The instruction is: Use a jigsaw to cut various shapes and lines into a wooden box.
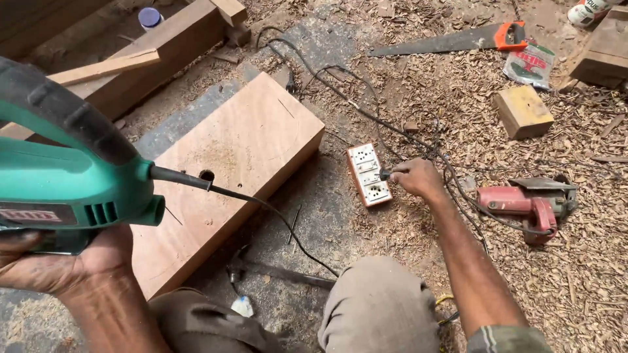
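Your left hand [62, 265] cups the green jigsaw [72, 170] from underneath at 9 o'clock, fingers wrapped round its body, so the tool hangs clear of the floor w/ its cord free to run. That black cord [275, 212] trails off the tool's back end, across the wooden block [242, 157] and down toward your knee. Your right hand [418, 178] is out at 3 o'clock, grip pinched shut on a small dark plug [384, 174] pressed against the side of the white-and-orange socket board [368, 174]; can't tell if the pins are fully seated. The board lies flat just beside the block, near enough for the cord to reach. The block has a round hole [207, 175] drilled near its edge. Further out: a red power tool [526, 204] at 3, a handsaw [451, 40] at 1, a small yellowish offcut [522, 111] between them, all on the shavings-strewn floor [575, 274].
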